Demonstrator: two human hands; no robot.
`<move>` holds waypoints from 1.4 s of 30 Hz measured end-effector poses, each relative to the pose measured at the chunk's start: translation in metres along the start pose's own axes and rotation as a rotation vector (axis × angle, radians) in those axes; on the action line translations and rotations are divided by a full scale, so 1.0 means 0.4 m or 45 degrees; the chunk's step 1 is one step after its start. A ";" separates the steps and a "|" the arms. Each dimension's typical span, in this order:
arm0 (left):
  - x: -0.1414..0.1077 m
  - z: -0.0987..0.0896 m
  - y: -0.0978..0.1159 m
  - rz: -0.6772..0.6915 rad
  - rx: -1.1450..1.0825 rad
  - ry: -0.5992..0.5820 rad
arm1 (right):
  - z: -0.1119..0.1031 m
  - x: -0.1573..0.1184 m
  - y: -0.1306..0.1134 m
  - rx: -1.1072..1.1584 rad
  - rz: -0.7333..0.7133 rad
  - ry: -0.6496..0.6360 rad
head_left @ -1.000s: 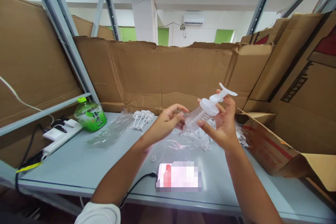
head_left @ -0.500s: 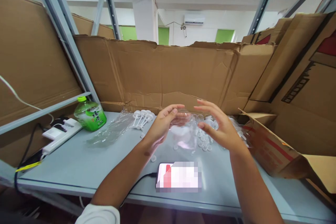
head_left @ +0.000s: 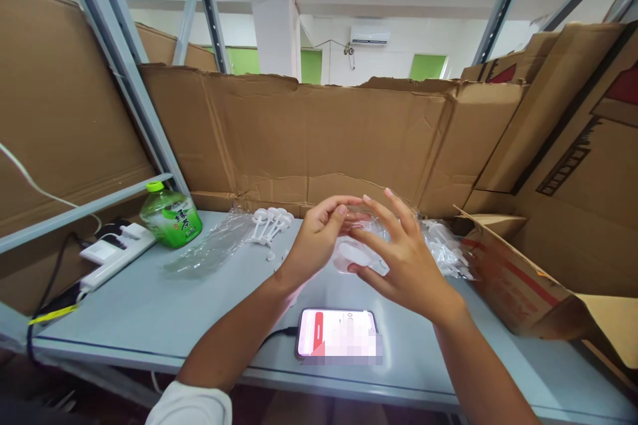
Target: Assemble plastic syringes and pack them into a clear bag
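My left hand (head_left: 321, 229) is closed, thumb against the curled fingers, on what looks like a clear plastic bag (head_left: 351, 254) below and beside it. The bag's outline is partly hidden behind my hands. My right hand (head_left: 399, 255) has its fingers spread in front of the bag; its fingertips come close to my left fingers, and I cannot tell whether they touch. White plastic pieces with round ends (head_left: 270, 224) lie on the table beyond my left wrist. My right hand now covers most of the small clear discs.
A lit phone (head_left: 339, 333) with a cable lies on the grey table (head_left: 224, 319). At left are a green bottle (head_left: 172, 218), a power strip (head_left: 119, 255) and clear plastic film (head_left: 212, 249). Bagged white pieces (head_left: 443, 249) and an open cardboard box (head_left: 523, 279) are at right.
My right hand has moved left and closer to my left hand, over the bag. My left hand has shifted slightly right, and the bag has moved right with it.
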State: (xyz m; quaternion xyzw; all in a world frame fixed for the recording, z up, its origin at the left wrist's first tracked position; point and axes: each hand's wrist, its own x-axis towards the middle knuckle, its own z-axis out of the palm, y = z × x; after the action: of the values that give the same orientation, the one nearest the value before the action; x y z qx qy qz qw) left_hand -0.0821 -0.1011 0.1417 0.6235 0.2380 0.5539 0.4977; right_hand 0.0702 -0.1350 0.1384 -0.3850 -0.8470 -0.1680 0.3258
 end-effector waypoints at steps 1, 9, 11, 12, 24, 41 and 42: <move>-0.002 0.004 0.003 0.030 0.050 -0.013 | -0.004 0.002 0.001 -0.017 -0.003 -0.027; 0.006 -0.008 0.000 0.168 0.395 0.036 | -0.031 0.001 -0.002 -0.097 0.052 -0.029; 0.009 -0.018 -0.003 0.140 0.403 0.015 | -0.041 -0.001 0.004 -0.114 0.079 0.010; 0.010 -0.022 -0.004 0.120 0.400 -0.006 | -0.047 -0.002 0.008 -0.116 0.080 0.014; 0.009 -0.021 0.015 0.111 0.433 0.028 | -0.071 -0.031 0.044 0.358 0.305 -0.103; 0.056 -0.037 0.031 0.397 0.554 0.143 | 0.217 -0.107 0.023 1.798 0.867 0.344; 0.057 -0.065 0.016 0.408 0.634 0.223 | 0.208 -0.107 0.040 1.824 0.888 0.390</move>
State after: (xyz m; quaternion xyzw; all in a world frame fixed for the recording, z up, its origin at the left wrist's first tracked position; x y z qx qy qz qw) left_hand -0.1015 -0.0748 0.1549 0.7059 0.3071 0.6015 0.2136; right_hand 0.0683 -0.1031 0.0490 -0.2976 -0.5262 0.4755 0.6390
